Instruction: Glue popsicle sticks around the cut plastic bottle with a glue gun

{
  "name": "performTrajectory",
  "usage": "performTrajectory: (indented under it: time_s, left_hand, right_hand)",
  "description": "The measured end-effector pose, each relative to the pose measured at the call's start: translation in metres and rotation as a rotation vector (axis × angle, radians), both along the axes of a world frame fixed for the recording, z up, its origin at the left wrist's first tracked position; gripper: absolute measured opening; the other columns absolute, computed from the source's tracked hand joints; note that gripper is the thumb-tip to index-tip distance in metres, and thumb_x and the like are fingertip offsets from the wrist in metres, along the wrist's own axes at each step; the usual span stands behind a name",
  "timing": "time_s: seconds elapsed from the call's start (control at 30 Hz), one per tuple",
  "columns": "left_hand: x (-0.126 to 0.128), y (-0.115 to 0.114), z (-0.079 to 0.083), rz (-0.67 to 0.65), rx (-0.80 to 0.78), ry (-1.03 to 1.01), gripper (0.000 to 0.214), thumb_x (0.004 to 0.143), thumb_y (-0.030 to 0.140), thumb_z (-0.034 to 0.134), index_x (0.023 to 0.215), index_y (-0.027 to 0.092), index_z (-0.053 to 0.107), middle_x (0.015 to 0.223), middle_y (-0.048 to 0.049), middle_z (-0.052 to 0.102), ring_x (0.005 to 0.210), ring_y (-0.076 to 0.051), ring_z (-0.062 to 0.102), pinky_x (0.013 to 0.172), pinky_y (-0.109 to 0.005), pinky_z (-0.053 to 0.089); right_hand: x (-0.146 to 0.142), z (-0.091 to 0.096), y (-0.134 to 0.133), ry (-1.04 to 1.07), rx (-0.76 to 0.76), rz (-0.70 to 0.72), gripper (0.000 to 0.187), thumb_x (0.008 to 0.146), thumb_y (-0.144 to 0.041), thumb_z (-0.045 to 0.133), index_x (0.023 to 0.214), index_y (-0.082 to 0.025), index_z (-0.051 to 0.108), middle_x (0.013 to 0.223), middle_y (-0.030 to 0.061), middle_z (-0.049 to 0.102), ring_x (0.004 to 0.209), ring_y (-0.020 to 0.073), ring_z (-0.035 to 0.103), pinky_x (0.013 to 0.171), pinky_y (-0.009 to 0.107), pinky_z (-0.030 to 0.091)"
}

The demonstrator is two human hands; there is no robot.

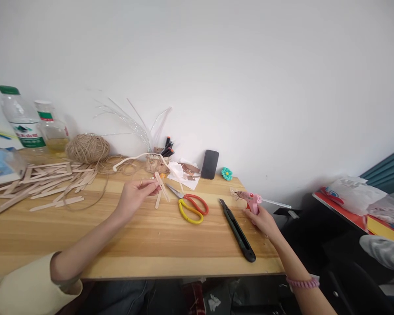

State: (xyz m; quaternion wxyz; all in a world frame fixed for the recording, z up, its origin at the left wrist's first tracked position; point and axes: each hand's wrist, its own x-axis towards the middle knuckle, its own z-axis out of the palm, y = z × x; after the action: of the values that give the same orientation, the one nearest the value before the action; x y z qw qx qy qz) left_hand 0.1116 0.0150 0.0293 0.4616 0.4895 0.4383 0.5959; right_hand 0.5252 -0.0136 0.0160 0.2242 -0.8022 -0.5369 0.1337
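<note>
Between its thumb and fingers my left hand (136,197) pinches a wooden craft stick (162,187), raised at an angle over the table. Another short stick piece (158,200) shows just below it; whether the two touch I cannot tell. My right hand (262,223) is wrapped round the handle of a pink glue gun (253,201), its nozzle toward the left and a clear glue stick (276,203) jutting from its back. Between my hands lie scissors (193,209) with one red and one yellow handle, blades apart, and a black utility knife (237,230).
Loose craft sticks (52,179), a twine ball (88,148), a water bottle (22,122) and a glass bottle (53,129) stand at left. A pen holder (157,163), phone (210,164) and teal flower (226,174) sit along the wall. Plastic bags (344,197) lie at right.
</note>
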Motion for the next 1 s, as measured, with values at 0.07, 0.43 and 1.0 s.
performTrajectory:
  time_s: [0.07, 0.43, 1.0]
  left_hand:
    - [0.001, -0.001, 0.001, -0.028, -0.004, 0.007, 0.029, 0.058, 0.042, 0.075, 0.069, 0.016, 0.074, 0.069, -0.0054, 0.072, 0.066, -0.018, 0.065, 0.068, -0.031, 0.056]
    - [0.005, -0.004, 0.009, -0.230, -0.066, -0.038, 0.024, 0.057, 0.037, 0.077, 0.064, 0.015, 0.073, 0.065, -0.0038, 0.069, 0.062, -0.014, 0.062, 0.062, -0.025, 0.052]
    - [0.004, -0.048, 0.021, -0.789, -0.226, -0.184, 0.032, 0.054, 0.041, 0.081, 0.059, 0.012, 0.070, 0.054, -0.0034, 0.063, 0.047, -0.009, 0.054, 0.049, -0.021, 0.043]
  right_hand:
    - [0.001, 0.001, -0.002, -0.002, 0.008, 0.016, 0.041, 0.070, -0.057, 0.060, 0.084, -0.018, 0.059, 0.060, 0.0020, 0.062, 0.063, 0.0243, 0.062, 0.060, 0.031, 0.042]
    - [0.006, 0.024, -0.074, -0.378, 0.230, 0.185, 0.052, 0.072, -0.065, 0.042, 0.076, -0.021, 0.069, 0.062, 0.0137, 0.063, 0.061, 0.0318, 0.060, 0.060, 0.044, 0.043]
    - [-0.233, 0.077, -0.017, 1.071, 0.086, 0.759, 0.027, 0.065, -0.045, 0.077, 0.082, -0.024, 0.077, 0.065, -0.0004, 0.060, 0.063, 0.0111, 0.047, 0.062, 0.026, 0.038]
